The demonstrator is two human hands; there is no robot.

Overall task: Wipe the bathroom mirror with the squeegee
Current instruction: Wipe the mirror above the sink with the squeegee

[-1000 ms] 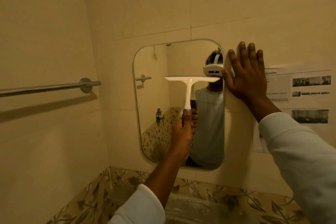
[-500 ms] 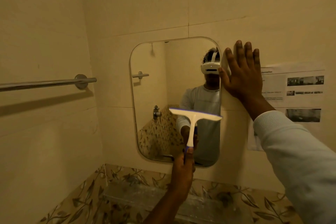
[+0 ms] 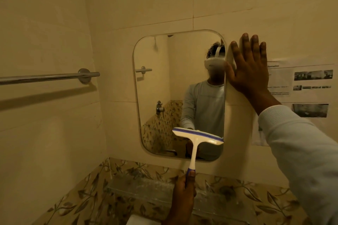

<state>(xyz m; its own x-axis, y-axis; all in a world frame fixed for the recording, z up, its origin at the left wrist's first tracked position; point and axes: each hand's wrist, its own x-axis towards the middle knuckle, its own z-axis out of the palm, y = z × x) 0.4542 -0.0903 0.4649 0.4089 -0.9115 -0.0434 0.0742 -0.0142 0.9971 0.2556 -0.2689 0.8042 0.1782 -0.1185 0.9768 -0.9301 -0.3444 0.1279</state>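
A single wide-angle view from the person's head, close to the wall, faces it and tips slightly down. The mirror [image 3: 173, 71] sits just right of centre, with the headset [image 3: 214, 63] reflected at its upper right. The left hand [image 3: 182, 193] with the squeegee [image 3: 196, 139] shows at the bottom edge. The right hand [image 3: 247, 73] reaches in from the lower right, and a rail [image 3: 45, 77] runs off left.

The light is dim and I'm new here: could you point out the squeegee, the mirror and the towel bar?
squeegee [image 3: 198, 138]: head view, on its white blade head.
mirror [image 3: 164, 82]: head view, on bare glass left of the person's reflection.
towel bar [image 3: 45, 78]: head view, midway along the metal rod.
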